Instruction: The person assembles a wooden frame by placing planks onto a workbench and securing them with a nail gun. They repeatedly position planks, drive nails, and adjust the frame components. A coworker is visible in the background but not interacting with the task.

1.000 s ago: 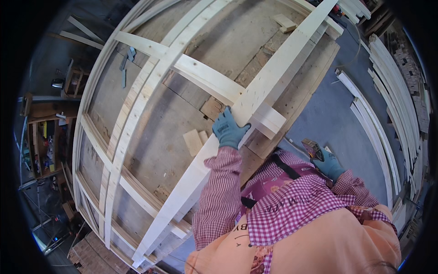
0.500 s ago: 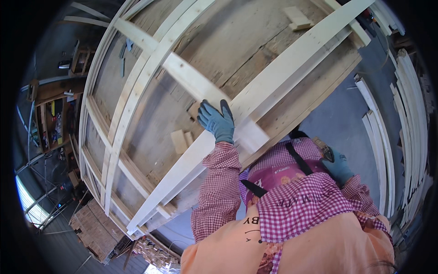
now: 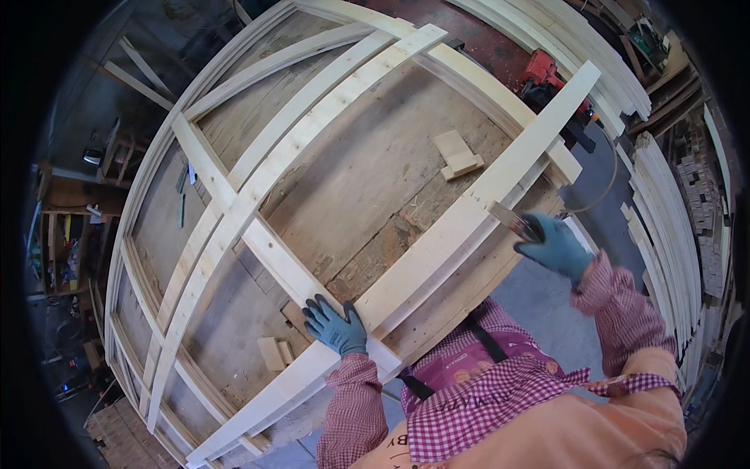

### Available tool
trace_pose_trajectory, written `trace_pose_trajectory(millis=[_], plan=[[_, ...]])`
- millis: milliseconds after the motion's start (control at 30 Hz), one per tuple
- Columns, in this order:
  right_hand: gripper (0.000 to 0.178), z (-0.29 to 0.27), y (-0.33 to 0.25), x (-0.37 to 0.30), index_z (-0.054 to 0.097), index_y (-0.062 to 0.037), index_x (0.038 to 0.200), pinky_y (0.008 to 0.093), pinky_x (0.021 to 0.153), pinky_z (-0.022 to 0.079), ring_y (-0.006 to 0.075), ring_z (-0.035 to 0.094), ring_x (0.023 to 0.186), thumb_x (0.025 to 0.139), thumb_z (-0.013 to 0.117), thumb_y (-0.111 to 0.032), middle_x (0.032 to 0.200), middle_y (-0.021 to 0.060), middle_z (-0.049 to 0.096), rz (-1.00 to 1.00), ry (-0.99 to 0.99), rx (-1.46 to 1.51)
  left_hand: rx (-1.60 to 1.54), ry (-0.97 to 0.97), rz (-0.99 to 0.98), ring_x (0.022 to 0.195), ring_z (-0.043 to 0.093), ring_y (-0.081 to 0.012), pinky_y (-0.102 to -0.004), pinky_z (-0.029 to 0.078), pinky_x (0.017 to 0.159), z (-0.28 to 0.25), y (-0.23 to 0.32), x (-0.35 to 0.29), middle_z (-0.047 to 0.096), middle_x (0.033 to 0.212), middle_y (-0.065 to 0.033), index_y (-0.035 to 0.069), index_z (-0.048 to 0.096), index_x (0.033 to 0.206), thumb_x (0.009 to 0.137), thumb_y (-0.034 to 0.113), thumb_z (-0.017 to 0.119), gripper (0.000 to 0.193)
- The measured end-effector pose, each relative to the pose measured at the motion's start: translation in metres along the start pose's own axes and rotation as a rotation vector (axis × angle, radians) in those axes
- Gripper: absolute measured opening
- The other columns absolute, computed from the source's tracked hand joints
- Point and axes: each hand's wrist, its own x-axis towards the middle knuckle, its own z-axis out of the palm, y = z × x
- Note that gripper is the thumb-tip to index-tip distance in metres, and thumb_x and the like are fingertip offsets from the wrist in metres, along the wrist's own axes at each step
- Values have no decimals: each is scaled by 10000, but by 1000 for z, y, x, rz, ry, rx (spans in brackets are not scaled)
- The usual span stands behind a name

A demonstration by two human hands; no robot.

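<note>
Diagonally, the board runs upper right from the spread left hand past the right hand, clasping a tool.

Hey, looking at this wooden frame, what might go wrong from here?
The left hand rests where the long plank meets a crosspiece; if either shifts, the hand might get pinched. The tool in the right hand is close to the plank and might mark it.
</note>
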Motion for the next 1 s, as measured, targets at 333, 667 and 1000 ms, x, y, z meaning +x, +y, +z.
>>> trace_pose_trajectory(millis=[333, 667, 1000], plan=[[458, 49, -33, 287, 603, -84, 1038, 439, 864, 440, 324, 588, 950, 739, 660, -426, 968, 188, 605, -597, 129, -416, -25, -159, -46, 1376, 193, -397, -509, 120, 1122, -19, 6, 12, 258, 1472, -230, 10, 315, 1408, 811, 274, 583, 705], [594, -99, 219, 576, 554, -29, 1144, 433, 837, 474, 355, 611, 960, 739, 689, -442, 1036, 212, 627, 33, 210, -272, -100, -228, -83, 1367, 178, -437, -544, 118, 1109, -26, 13, 27, 224, 1481, -233, 19, 259, 1431, 748, 189, 539, 758], [505, -75, 180, 621, 488, -113, 1167, 480, 795, 476, 387, 604, 935, 775, 604, -409, 1010, 241, 607, 129, 413, -531, -96, -268, -143, 1349, 197, -465, -567, 170, 1089, -31, 14, 30, 243, 1465, -246, 26, 299, 1415, 708, 232, 572, 786]])
